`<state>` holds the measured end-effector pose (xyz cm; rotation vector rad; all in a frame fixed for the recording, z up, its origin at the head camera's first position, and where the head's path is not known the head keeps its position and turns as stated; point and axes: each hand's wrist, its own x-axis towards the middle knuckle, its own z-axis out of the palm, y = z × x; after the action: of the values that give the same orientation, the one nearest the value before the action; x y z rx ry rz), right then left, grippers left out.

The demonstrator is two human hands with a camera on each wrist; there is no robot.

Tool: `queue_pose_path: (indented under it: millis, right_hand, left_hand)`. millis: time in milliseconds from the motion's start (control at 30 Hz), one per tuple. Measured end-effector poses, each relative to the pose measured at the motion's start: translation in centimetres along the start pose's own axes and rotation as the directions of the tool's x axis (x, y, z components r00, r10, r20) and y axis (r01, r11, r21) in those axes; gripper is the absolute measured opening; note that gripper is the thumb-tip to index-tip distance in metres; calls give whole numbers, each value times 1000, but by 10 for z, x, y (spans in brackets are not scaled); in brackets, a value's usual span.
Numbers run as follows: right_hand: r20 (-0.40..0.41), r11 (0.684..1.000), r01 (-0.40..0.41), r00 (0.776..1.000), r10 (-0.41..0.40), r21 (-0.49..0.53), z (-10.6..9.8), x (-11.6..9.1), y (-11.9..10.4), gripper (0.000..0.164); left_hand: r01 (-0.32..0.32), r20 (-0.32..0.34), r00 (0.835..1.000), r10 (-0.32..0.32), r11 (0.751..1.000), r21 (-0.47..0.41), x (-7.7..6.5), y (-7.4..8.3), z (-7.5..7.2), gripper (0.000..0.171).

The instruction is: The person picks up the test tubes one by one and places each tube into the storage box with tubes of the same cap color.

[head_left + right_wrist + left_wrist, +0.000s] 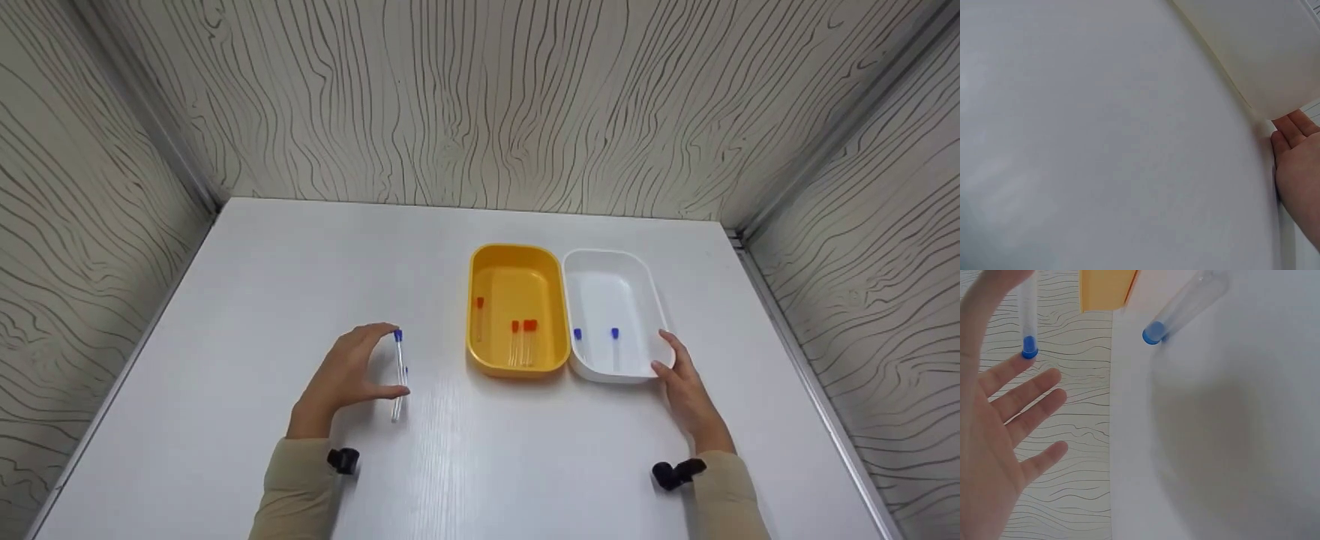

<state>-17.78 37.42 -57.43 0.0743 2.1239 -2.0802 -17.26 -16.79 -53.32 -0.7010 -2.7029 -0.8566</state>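
My left hand (346, 377) holds a clear test tube (400, 356) with a blue cap, its ends between thumb and forefinger. In the left wrist view the tube (1028, 312) points cap-down in the picture, and the other fingers are spread. A second blue-capped test tube (1188, 305) lies on the table; in the head view the hand's tube partly hides it. My right hand (686, 394) grips the near right corner of a white tray (611, 289). Two blue-capped tubes (616, 346) lie inside. In the right wrist view, fingers (1289, 130) lie against the tray's outer wall.
A yellow tray (517, 277) stands against the white one's left side, with several red-capped tubes (514, 343) in it. Both stand on a white table (315, 255). Wood-patterned panels (450, 105) close off its back and sides.
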Motion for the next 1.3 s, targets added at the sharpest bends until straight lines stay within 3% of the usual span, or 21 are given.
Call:
queue_pose_path:
  millis: [300, 533, 900, 1067, 1300]
  right_hand:
    - [-8, 999, -27, 1000, 27, -37, 1, -1, -2, 68]
    - [-5, 998, -28, 1000, 27, -52, 0, -1, -1, 68]
    - [0, 999, 2, 1000, -2, -33, 0, 0, -1, 67]
    - [-7, 997, 20, 1000, -21, -68, 0, 1, -1, 67]
    - [-9, 996, 15, 1000, -16, -85, 0, 2, -1, 68]
  left_hand:
    - [54, 51, 997, -52, 998, -31, 15, 9, 0, 94]
    - [57, 51, 997, -55, 997, -51, 31, 17, 3, 94]
    - [-21, -40, 999, 20, 999, -36, 58, 36, 20, 92]
    - [18, -22, 1000, -20, 996, -89, 68, 49, 28, 92]
    - [-9, 12, 1000, 10, 994, -106, 79, 62, 43, 92]
